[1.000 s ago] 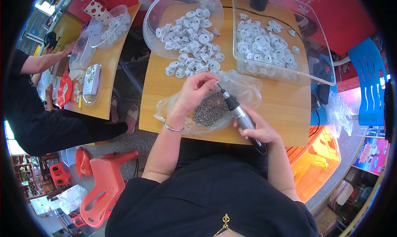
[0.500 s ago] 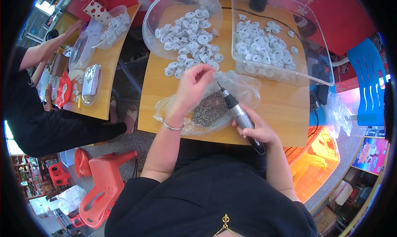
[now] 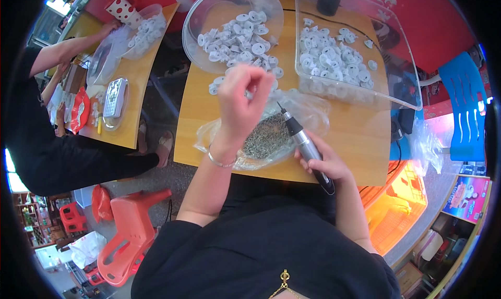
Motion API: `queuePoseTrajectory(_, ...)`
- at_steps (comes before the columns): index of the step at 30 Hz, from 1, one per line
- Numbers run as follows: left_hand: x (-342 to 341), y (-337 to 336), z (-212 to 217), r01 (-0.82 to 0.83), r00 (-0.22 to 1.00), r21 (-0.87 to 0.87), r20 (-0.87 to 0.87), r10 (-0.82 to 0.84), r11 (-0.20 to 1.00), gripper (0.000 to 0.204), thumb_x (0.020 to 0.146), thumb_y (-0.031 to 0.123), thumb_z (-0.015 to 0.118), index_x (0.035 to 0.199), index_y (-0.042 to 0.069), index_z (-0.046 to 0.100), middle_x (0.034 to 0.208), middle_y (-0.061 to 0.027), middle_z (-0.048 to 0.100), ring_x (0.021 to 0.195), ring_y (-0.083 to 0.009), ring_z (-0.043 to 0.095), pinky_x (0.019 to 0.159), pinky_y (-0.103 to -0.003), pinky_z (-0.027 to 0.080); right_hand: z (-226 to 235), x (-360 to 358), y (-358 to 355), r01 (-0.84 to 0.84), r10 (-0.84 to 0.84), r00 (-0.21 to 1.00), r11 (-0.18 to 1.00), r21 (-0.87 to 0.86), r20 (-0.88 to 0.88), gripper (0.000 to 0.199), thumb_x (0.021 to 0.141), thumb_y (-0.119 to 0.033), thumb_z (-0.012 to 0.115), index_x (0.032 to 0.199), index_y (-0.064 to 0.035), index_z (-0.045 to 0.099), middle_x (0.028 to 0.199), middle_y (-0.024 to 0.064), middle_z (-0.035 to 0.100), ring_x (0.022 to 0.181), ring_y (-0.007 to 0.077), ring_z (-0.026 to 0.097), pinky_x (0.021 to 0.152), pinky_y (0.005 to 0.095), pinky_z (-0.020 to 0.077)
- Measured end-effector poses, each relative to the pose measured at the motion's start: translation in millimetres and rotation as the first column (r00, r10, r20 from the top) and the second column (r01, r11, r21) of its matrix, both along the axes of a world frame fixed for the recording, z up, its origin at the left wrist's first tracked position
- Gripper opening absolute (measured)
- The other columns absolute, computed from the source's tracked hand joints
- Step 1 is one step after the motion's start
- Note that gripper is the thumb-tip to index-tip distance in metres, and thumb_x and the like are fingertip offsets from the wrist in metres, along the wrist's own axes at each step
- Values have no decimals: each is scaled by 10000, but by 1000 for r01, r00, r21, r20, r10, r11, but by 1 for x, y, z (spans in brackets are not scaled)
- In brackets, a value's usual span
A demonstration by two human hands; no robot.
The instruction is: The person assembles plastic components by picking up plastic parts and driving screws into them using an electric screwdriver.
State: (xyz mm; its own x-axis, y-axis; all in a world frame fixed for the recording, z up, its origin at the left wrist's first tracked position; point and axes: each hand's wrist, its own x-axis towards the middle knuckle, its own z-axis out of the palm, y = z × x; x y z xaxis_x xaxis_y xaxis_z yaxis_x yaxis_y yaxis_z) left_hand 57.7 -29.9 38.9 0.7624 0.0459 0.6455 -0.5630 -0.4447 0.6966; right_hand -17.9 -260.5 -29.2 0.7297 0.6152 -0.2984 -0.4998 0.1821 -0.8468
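My right hand (image 3: 330, 162) grips a silver and black electric screwdriver (image 3: 307, 147), its bit pointing up and away from me. Above the table, my left hand (image 3: 241, 98) is curled closed. A bit of something pale shows between its fingers, too little to name. Beneath it lies an open clear plastic bag (image 3: 308, 108) holding a heap of small metal screws (image 3: 267, 137). Small white plastic parts with round heads (image 3: 245, 38) spill from a clear round tub (image 3: 189, 30) lying beyond my left hand.
A clear rectangular bin (image 3: 360, 90) at the far right holds more white parts (image 3: 334, 59). To the left, a person in black (image 3: 52, 127) works at another table (image 3: 133, 101). A red chair (image 3: 125, 221) stands at lower left, an orange crate (image 3: 396, 215) at right.
My left hand has risen and come nearer, away from the white parts, fingers curled. My right hand and the screwdriver are nearly still. The other person's arm has moved right.
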Motion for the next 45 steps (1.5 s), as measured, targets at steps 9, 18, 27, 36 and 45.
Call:
queuePoseTrajectory(9, -53, 22, -57, 176, 960, 572, -281, -10, 801, 113, 699, 110, 711, 786, 59, 660, 782, -73, 583, 766, -270, 579, 673, -372, 478, 2, 1, 2, -6, 6, 1000, 1000, -17, 16, 821, 707, -24, 586, 1448, -51, 234, 999, 88, 558, 743, 121, 528, 673, 242, 466)
queuePoseTrajectory(18, -54, 18, -61, 180, 955, 576, -296, -1, 797, 100, 696, 102, 697, 770, 65, 641, 784, -74, 574, 776, -279, 575, 684, -382, 476, 3, 0, 2, -4, 5, 1000, 1000, -29, 30, 814, 708, -27, 585, 1443, -39, 237, 997, 91, 560, 747, 122, 530, 671, 242, 466)
queuePoseTrajectory(27, -54, 21, -56, 269, 891, 372, -447, -82, 888, 96, 725, 42, 692, 802, 42, 635, 782, -77, 587, 731, -236, 590, 653, -332, 483, -2, 0, 3, 11, -11, 998, 1000, -9, 59, 930, 715, -312, 748, 1434, -33, 229, 984, 117, 537, 682, 116, 526, 584, 213, 445)
queuePoseTrajectory(36, -46, 31, -55, 219, 577, -430, -667, -472, 876, 87, 831, 7, 642, 904, -35, 626, 934, -84, 666, 847, -98, 614, 756, -229, 499, -3, 0, 3, -1, 1, 998, 1000, -4, 58, 935, 715, -317, 750, 1436, -37, 225, 982, 116, 535, 679, 116, 524, 581, 219, 442)
queuePoseTrajectory(45, -35, 25, -55, 166, 562, -637, -566, -603, 752, 92, 890, 57, 589, 933, -24, 602, 923, -82, 660, 810, -102, 604, 756, -236, 496, -1, 0, 2, -8, 8, 999, 1000, -1, 51, 942, 695, -293, 756, 1434, -36, 230, 984, 117, 534, 691, 121, 526, 585, 219, 441)
